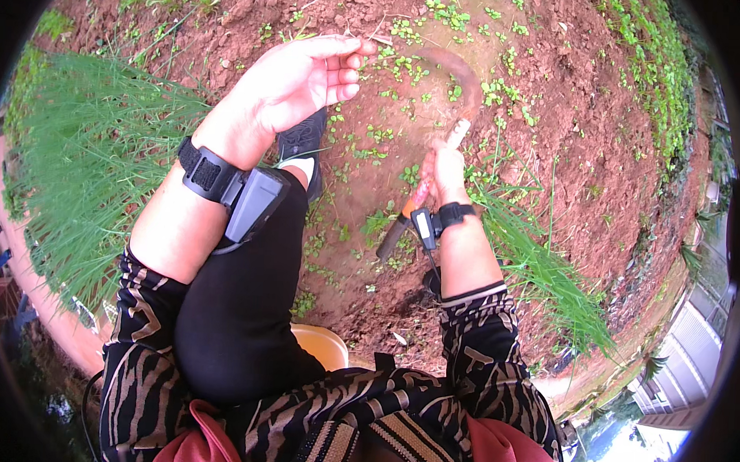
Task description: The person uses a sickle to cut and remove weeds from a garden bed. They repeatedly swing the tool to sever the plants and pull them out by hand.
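Note:
My right hand [442,166] is closed around the handle of a sickle, low over the soil. The sickle's rusty curved blade [470,88] arcs up and to the left, towards my other hand. Raised at the upper middle, my left hand [326,70] has thumb and forefinger pinched together at a dry plant stem [380,38]; its other fingers are loosely curled. Small green weeds [406,64] grow from the reddish soil [378,176] beneath the blade. Long green leafy stalks [546,261] lie beside my right forearm.
A dense clump of long, thin green leaves [103,160] stands at the left. My shoe [303,134] is planted on the soil below my left hand. An orange-yellow bucket [322,344] sits near my body. Low green plants [650,76] line the upper right, with a building [684,346] beyond at the lower right.

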